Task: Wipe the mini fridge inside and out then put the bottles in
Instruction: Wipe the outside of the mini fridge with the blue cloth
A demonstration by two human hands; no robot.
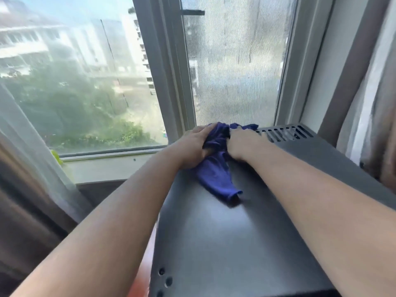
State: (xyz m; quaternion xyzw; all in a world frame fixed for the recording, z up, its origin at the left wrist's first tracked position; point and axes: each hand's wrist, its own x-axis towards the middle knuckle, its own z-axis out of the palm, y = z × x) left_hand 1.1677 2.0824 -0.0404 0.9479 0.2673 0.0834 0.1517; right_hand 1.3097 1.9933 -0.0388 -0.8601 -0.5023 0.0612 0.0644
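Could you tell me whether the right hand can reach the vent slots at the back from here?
Probably yes: the right hand, gripping the blue cloth, lies just beside the vent slots, nothing between.

A window with 2 panes fills the background. The left pane (85, 82) is clear glass showing pale buildings (42, 43) and green trees (75, 108) outside. The right pane (235, 71) looks hazy and grainy, with a dark handle (192, 12) near its top left corner. A grey frame post (167, 71) stands between them. On the sill (102, 168), at its left end, lies a small yellow-green thing (56, 157), partly hidden by a sheer white curtain (32, 146). A brownish curtain (375, 103) hangs at the right.
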